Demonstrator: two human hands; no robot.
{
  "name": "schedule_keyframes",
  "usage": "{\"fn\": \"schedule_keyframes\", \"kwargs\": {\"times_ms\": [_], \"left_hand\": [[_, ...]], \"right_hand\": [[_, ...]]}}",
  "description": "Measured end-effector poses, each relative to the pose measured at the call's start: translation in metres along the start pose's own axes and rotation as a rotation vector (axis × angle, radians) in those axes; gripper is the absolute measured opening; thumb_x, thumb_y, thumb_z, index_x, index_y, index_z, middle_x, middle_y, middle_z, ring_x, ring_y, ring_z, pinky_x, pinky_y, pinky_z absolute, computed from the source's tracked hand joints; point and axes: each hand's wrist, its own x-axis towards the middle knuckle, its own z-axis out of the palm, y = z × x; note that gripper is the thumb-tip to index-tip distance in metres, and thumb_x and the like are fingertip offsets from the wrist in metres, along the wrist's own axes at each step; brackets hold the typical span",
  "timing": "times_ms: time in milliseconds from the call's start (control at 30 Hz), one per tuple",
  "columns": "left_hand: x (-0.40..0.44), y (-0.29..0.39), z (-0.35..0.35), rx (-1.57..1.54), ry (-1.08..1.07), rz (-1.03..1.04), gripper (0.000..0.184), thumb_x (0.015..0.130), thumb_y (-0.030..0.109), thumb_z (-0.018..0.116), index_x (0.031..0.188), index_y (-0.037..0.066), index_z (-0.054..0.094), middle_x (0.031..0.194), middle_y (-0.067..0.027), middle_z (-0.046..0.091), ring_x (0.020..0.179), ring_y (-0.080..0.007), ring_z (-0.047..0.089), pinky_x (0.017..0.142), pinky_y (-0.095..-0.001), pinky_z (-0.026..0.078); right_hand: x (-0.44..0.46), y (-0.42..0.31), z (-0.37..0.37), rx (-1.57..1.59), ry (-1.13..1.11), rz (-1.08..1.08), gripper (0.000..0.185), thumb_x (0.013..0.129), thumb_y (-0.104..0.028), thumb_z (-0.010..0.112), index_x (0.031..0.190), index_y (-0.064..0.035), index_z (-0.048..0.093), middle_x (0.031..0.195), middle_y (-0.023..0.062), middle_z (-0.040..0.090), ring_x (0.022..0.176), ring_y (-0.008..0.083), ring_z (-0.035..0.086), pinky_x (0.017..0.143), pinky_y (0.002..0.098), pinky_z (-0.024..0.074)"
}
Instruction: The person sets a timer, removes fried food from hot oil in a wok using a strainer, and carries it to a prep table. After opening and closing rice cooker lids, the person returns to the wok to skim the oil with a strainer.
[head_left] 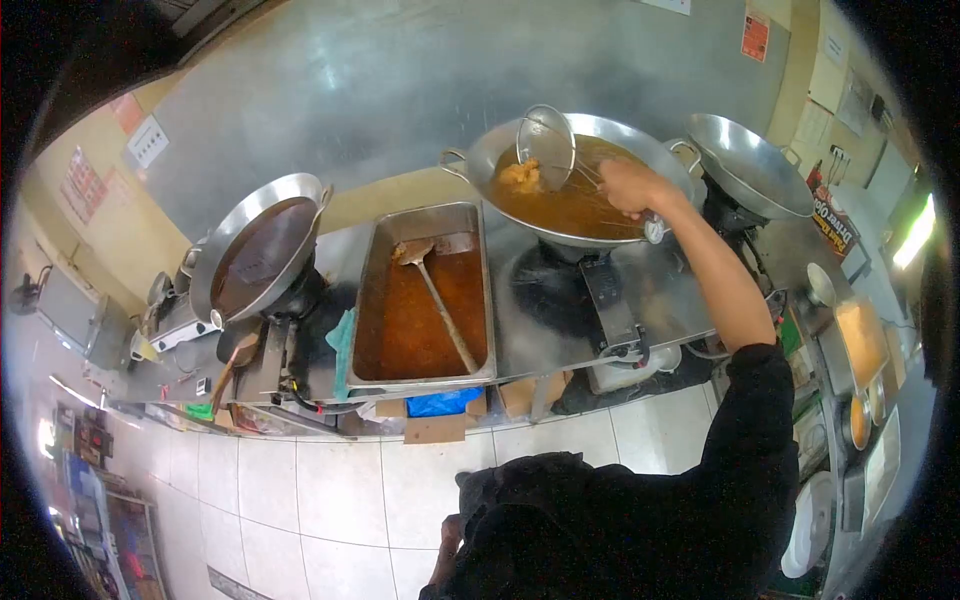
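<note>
My right hand [632, 188] is closed around the handle of a round mesh strainer [546, 140]. The strainer is tilted over a large two-handled wok [625, 128] holding brownish oil [600, 212]. A golden fried piece of food [520, 177] is at the strainer's lower edge, partly in the oil; whether it rests on the mesh I cannot tell. Low in the view, my left hand [452, 530] hangs beside my dark clothing, apart from the counter. Its fingers are too small and partly hidden to read.
Left of the wok stands a deep steel tray [487, 300] of reddish-brown sauce with a long-handled spatula [445, 310] in it. A second wok [240, 210] of dark liquid is farther left, a third wok [750, 170] at right. A green cloth [341, 350] hangs by the tray.
</note>
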Motion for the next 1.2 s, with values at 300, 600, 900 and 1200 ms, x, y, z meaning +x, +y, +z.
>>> {"fn": "schedule_keyframes", "kwargs": {"times_ms": [300,600,900,1200], "left_hand": [[0.021,-0.011,0.008,-0.115,0.024,0.200,0.025,0.077,0.029,0.052,0.075,0.006,0.063,0.080,-0.0175,0.063,0.079,-0.0354,0.060,0.066,-0.0417,0.048],[0.000,0.041,-0.030,0.245,-0.040,0.365,0.030,0.078,0.032,0.051,0.071,0.004,0.061,0.079,-0.0189,0.062,0.076,-0.0361,0.060,0.063,-0.0432,0.049],[-0.023,0.023,-0.024,0.183,0.049,0.352,0.032,0.079,0.033,0.048,0.075,0.005,0.063,0.081,-0.0183,0.062,0.077,-0.0368,0.059,0.067,-0.0428,0.049],[0.011,0.008,-0.007,0.294,0.085,0.506,0.030,0.076,0.033,0.051,0.074,0.006,0.063,0.078,-0.0171,0.062,0.076,-0.0377,0.059,0.065,-0.0441,0.048]], "right_hand": [[-0.015,0.034,-0.001,0.337,0.007,-0.046,0.021,0.089,-0.013,0.045,0.078,0.0041,0.050,0.056,0.0062,0.052,0.041,0.0119,0.048,0.036,0.0274,0.0405],[-0.024,0.062,-0.001,0.202,0.121,0.021,0.018,0.088,-0.010,0.045,0.079,0.0048,0.051,0.052,0.0091,0.052,0.039,0.0158,0.049,0.037,0.0305,0.0407],[-0.039,0.096,-0.043,-0.292,-0.090,0.350,0.012,0.069,0.001,0.049,0.058,0.0041,0.053,0.049,0.0133,0.054,0.043,0.0232,0.056,0.041,0.0373,0.0429],[0.007,0.103,-0.030,0.246,-0.331,0.189,0.015,0.076,-0.006,0.054,0.063,-0.0005,0.058,0.051,0.0053,0.053,0.040,0.0128,0.048,0.036,0.0289,0.0381]]}}
